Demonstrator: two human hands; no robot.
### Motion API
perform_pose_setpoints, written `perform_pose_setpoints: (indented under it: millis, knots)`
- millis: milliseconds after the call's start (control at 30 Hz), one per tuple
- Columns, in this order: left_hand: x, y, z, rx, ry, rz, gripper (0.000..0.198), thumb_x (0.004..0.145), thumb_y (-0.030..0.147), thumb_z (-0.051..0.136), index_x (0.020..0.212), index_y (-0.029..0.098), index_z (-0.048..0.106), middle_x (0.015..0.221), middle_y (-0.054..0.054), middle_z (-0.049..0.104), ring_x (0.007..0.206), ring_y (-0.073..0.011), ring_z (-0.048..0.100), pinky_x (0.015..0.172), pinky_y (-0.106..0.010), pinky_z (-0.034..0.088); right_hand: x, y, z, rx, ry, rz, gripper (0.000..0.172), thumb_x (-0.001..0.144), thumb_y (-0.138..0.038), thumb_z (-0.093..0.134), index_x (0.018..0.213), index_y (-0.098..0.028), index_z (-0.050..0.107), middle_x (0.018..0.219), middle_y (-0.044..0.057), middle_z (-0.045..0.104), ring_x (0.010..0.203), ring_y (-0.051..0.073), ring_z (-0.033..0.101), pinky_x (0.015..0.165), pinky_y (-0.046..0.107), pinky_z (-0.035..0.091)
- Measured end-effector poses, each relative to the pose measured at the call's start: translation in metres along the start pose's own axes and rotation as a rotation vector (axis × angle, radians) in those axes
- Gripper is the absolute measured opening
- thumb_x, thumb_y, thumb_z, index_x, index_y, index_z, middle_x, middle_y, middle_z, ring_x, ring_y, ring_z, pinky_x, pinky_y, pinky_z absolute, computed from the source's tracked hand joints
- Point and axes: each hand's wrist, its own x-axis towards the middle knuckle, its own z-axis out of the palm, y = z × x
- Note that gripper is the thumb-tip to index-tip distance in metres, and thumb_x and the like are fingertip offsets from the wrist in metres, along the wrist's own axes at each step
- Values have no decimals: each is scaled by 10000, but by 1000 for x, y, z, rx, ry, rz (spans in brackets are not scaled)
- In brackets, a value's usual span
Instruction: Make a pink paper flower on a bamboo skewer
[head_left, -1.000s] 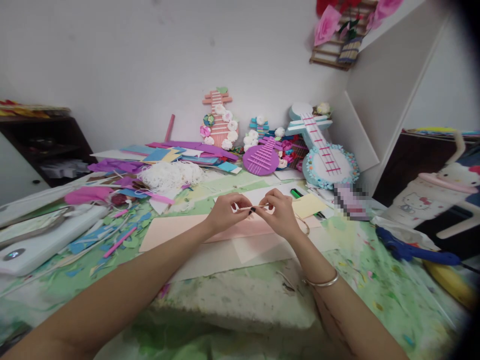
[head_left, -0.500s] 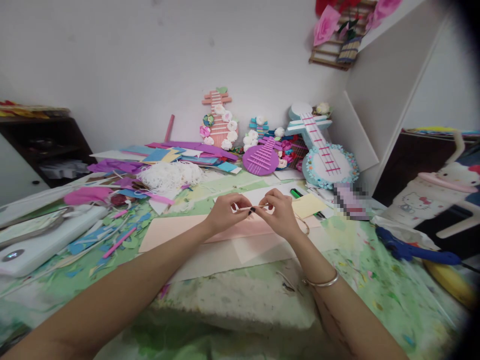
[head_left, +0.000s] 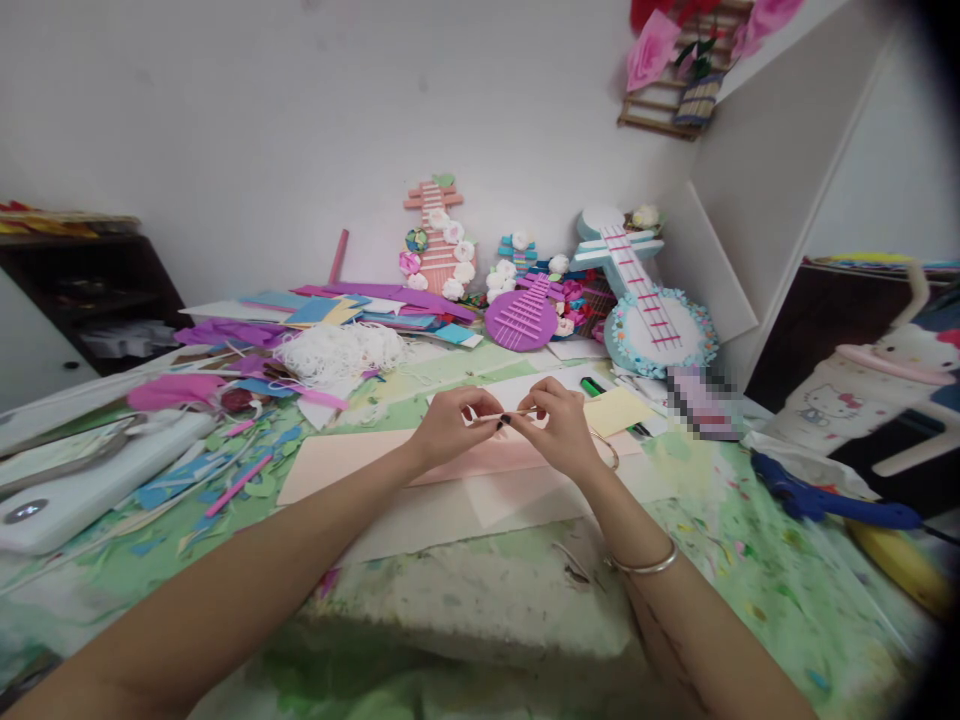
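My left hand (head_left: 455, 424) and my right hand (head_left: 556, 424) meet at the middle of the table, thumbs nearly touching. Both pinch a thin pale peach strip (head_left: 513, 412), which looks like folded or rolled paper; the fingers hide most of it. Under the hands lies a peach paper sheet (head_left: 352, 452) on top of a paler sheet (head_left: 420, 530). Close to the right hand are a small yellow paper (head_left: 619, 410), a green pen (head_left: 592, 386) and a ring-shaped loop (head_left: 613, 452) by the wrist.
Paper scraps and a heap of white shreds (head_left: 341, 350) cover the left side, near a white device (head_left: 97, 490). Lute-shaped crafts, one purple (head_left: 517, 322) and one light blue (head_left: 622, 335), stand at the back. A blue glue gun (head_left: 825, 500) and a cup (head_left: 840, 400) are at right.
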Motion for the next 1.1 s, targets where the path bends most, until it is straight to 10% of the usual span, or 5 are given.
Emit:
perform_pose_setpoints:
  millis: [1100]
  knots:
    - [-1,-1,1,-16,4,2,95,704,156,597,763,158,671,744,-33,673,664,-111,571,593,-219,440,0,-3,-1,-2,-5,0,292,824,-437,532,716,-178,611,817,30,564,760,154,541,768,339,275]
